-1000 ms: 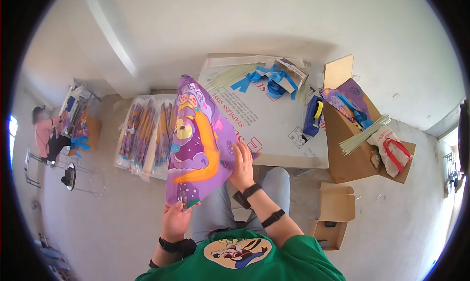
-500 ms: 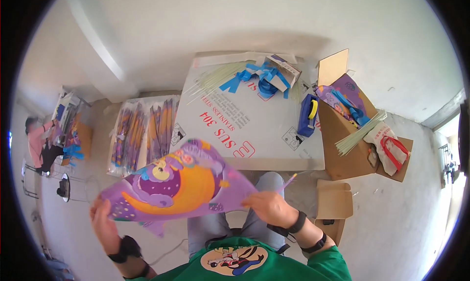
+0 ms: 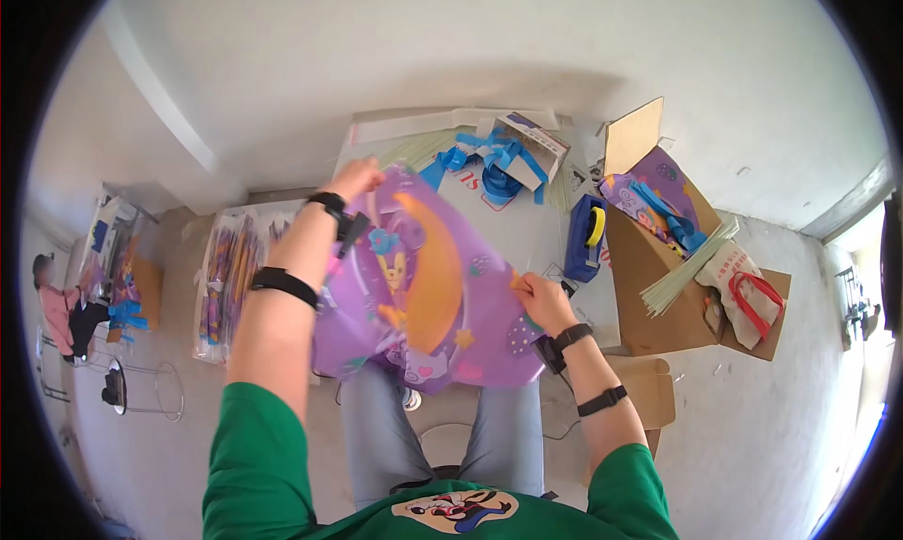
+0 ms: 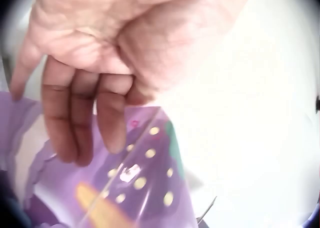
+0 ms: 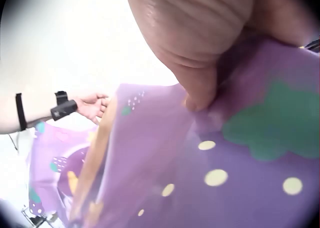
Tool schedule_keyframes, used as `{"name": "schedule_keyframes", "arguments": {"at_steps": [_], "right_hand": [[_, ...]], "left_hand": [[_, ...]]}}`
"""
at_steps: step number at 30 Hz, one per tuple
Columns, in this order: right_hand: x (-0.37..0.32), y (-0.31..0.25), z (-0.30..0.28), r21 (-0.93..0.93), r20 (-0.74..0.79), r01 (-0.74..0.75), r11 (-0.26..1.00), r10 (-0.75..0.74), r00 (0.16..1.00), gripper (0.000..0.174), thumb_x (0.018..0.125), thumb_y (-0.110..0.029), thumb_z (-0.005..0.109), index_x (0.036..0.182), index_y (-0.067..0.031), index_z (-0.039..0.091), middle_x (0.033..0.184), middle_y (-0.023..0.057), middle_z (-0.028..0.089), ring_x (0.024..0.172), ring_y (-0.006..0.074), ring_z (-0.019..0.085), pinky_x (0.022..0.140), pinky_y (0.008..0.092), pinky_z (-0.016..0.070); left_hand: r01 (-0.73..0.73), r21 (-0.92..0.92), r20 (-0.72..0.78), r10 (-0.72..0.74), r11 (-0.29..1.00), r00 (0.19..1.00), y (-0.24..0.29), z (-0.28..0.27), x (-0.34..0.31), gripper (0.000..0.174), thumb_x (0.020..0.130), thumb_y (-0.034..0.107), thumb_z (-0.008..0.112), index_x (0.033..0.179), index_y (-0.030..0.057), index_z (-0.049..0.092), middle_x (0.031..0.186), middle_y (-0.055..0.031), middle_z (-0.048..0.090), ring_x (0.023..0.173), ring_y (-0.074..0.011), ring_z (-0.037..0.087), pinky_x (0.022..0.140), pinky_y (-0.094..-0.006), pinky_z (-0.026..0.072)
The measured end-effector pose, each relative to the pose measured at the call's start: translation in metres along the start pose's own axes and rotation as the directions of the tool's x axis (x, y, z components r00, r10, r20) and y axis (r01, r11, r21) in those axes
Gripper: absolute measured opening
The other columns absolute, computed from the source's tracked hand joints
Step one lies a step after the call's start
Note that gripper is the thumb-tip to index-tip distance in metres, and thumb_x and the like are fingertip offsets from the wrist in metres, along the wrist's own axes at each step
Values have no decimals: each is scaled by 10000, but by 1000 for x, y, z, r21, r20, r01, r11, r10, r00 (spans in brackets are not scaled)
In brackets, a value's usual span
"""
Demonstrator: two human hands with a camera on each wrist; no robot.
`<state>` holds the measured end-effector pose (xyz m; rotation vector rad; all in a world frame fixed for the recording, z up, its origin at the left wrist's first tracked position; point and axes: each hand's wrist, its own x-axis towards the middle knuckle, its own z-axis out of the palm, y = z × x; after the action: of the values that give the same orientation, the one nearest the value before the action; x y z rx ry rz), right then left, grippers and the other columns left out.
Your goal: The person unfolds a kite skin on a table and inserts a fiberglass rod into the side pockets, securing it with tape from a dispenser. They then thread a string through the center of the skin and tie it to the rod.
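Observation:
A purple printed sheet (image 3: 489,305) with an orange crescent hangs between both hands above the lap. At its upper left corner, the left hand (image 3: 357,177) pinches the edge; the left wrist view shows this hand (image 4: 105,48) with thumb and forefinger at the sheet's corner (image 4: 142,173) and other fingers hanging over it. The right hand (image 3: 547,302) grips the right edge. Up close in the right wrist view, the right hand (image 5: 195,33) has its thumb pressed on the sheet (image 5: 150,138); its other fingers are hidden.
On the covered table (image 3: 536,234) lie blue ribbon (image 3: 501,181), pale sticks (image 3: 419,151) and a blue tape dispenser (image 3: 583,248). Wrapped purple bundles (image 3: 226,281) are at left. A cardboard box (image 3: 649,286) at right bears sticks and a bag (image 3: 738,291). A person (image 3: 58,305) sits far left.
The left hand has moved up and away from the body, past the table's near edge. The right hand has risen slightly. The sheet has turned and spread wider between them.

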<state>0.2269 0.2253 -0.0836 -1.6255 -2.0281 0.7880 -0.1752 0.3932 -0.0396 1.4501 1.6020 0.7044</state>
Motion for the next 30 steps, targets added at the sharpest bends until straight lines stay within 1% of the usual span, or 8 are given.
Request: {"name": "schedule_keyframes", "arguments": {"at_steps": [2,3,4,7,12,17,23,30], "right_hand": [[13,38,17,-5,-25,8,1000,-8,1000,128,827,-172,601,882,-57,593,835,143,661,814,342,637,680,407,500],[16,51,22,-9,-55,15,1000,-15,998,130,831,-175,589,900,-65,597,865,131,671,838,341,638,695,413,502],[19,56,21,-122,-13,-77,990,76,997,138,838,-190,577,924,-86,605,899,105,680,865,324,638,724,414,505],[29,87,28,-121,-2,-96,988,96,995,138,845,-203,570,926,-98,608,916,107,678,882,320,635,730,421,502],[30,93,26,-262,-19,-208,943,210,978,343,809,-166,616,1140,-94,558,1003,165,644,968,357,599,807,431,487],[6,87,39,-383,-21,124,915,-143,989,474,810,-168,634,1252,-76,490,1279,153,490,1181,343,465,953,430,418],[-26,109,63,-376,98,182,909,-157,983,531,816,-212,642,1301,-85,466,1357,131,435,1275,329,394,1021,416,375],[-12,111,65,-318,42,157,935,-152,987,479,821,-194,628,1254,-49,484,1313,168,466,1236,340,432,1012,432,381]], "left_hand": [[-194,494,-124,289,848,949,-28,64,13,448,912,411,384,960,44,636,950,-196,652,877,-398,612,892,-523,437],[112,590,-68,-89,799,994,25,85,-32,439,916,440,407,1098,93,604,1096,-168,626,1034,-383,581,985,-667,270],[-71,658,30,68,750,997,12,105,-48,485,899,488,440,1184,116,563,1288,-147,530,1232,-356,455,987,-747,129],[-444,791,377,235,422,896,-25,125,-98,565,838,508,529,1288,167,532,1456,-137,344,1380,-328,234,1075,-646,124],[-434,837,449,35,333,893,-74,74,-142,568,794,478,594,1262,159,554,1452,-111,357,1385,-305,231,1103,-607,88],[-396,877,470,317,-271,824,-153,-3,-121,517,797,391,602,1259,163,551,1432,-101,382,1378,-290,253,1135,-526,109],[-209,849,166,131,486,977,-115,76,-141,520,896,392,500,1349,141,449,1440,-126,362,1366,-312,272,1124,-512,156],[-213,760,107,205,614,973,-152,172,-133,577,938,413,420,1435,143,301,1500,-115,257,1386,-316,229,1124,-493,164]]}}
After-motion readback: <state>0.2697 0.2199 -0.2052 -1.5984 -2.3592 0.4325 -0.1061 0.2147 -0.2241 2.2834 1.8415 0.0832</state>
